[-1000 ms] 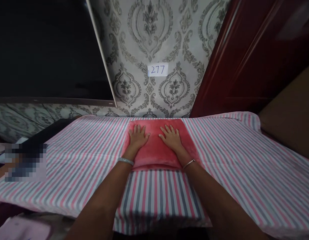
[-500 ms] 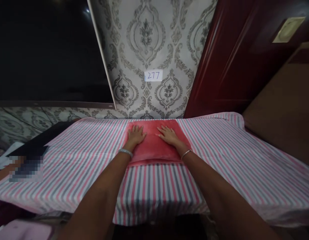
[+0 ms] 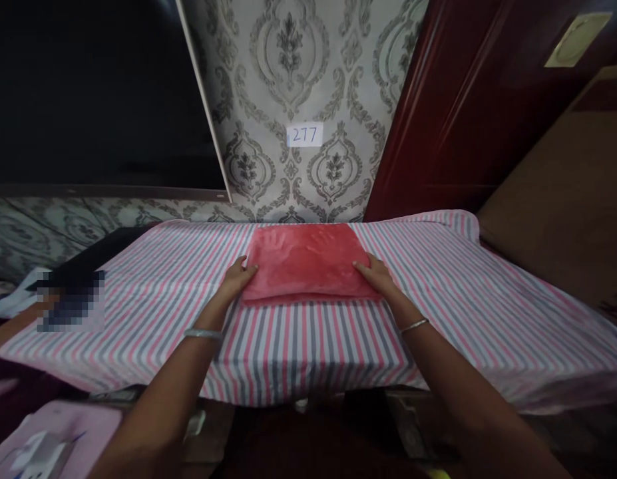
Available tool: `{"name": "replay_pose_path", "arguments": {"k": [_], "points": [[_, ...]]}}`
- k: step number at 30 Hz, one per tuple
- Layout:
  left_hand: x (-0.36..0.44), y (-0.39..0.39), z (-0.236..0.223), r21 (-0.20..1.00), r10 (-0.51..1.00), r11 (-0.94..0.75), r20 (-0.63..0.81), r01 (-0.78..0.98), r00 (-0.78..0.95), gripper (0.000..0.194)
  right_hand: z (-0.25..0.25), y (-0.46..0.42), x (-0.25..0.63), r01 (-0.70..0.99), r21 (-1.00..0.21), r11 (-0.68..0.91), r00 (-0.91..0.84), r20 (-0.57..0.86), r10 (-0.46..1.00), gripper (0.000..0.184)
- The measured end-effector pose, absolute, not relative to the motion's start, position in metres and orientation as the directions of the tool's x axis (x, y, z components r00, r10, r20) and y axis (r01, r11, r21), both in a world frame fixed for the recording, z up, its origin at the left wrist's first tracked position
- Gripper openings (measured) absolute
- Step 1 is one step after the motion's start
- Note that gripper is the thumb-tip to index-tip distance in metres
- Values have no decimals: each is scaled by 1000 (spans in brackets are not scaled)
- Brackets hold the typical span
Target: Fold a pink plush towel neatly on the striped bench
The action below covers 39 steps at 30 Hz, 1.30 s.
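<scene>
While reaching over the cloth-covered table, have the folded red plush lying at its twelve o'clock side; touch the plush's nine o'clock edge with the left hand, its three o'clock edge with the right hand, with thumbs on top; cannot tell whether gripping beneath.

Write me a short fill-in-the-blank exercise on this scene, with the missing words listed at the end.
The cloth between the left grip and the right grip is coloured ____.
The sheet under it has a pattern of ____.
The paper on the wall bears the number ____.
The screen is to the ____ of the paper.

Missing words: red; stripes; 277; left.
</scene>
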<state>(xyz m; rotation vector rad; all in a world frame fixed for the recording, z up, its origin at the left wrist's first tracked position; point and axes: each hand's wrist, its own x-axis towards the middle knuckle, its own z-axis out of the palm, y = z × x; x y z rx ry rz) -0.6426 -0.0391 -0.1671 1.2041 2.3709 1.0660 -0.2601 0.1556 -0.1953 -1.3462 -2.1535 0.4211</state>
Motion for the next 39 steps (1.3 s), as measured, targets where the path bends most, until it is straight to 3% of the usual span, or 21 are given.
{"name": "replay_pose_path", "arguments": {"k": [5, 9, 15, 21, 25, 28, 30, 32, 35, 39], "points": [[-622, -42, -159, 753, 780, 386, 42, 533, -625, 75, -176, 142, -266, 619, -766, 174, -222, 42, 974, 68], [-604, -40, -153, 829, 739, 330, 71, 452, -670, 71, -163, 135, -273, 453, -883, 125, -244, 12, 970, 58], [-594, -63, -119, 927, 801, 99, 142, 362, -582, 71, -141, 119, -260, 183, -983, 32, -284, -21, 959, 76], [-599, -137, -137, 898, 867, 187, 40, 399, -496, 82, -165, 37, -213, 39, -995, -92, -437, -100, 894, 89], [-603, -159, -156, 778, 844, 312, 36, 545, -535, 80, -182, 20, -192, 155, -987, -33, -411, -95, 907, 91], [-586, -155, -137, 565, 828, 260, 287, 783, -482, 68, -165, 36, -196, 315, -911, 266, -308, 167, 936, 89], [-558, -147, -120, 387, 852, 118, 434, 915, -293, 55, -144, 47, -217, 355, -771, 528, -382, 397, 835, 71], [-523, -135, -111, 290, 918, -60, 392, 955, -61, 48, -127, 53, -252, 314, -618, 721, -563, 490, 666, 55], [-478, -120, -119, 202, 959, -223, 222, 954, 177, 57, -116, 62, -317, 293, -433, 852, -824, 338, 455, 55], [-459, -114, -151, 134, 966, -201, 190, 970, 174, 63, -126, 81, -374, 352, -204, 914, -923, 86, 375, 58]]}}
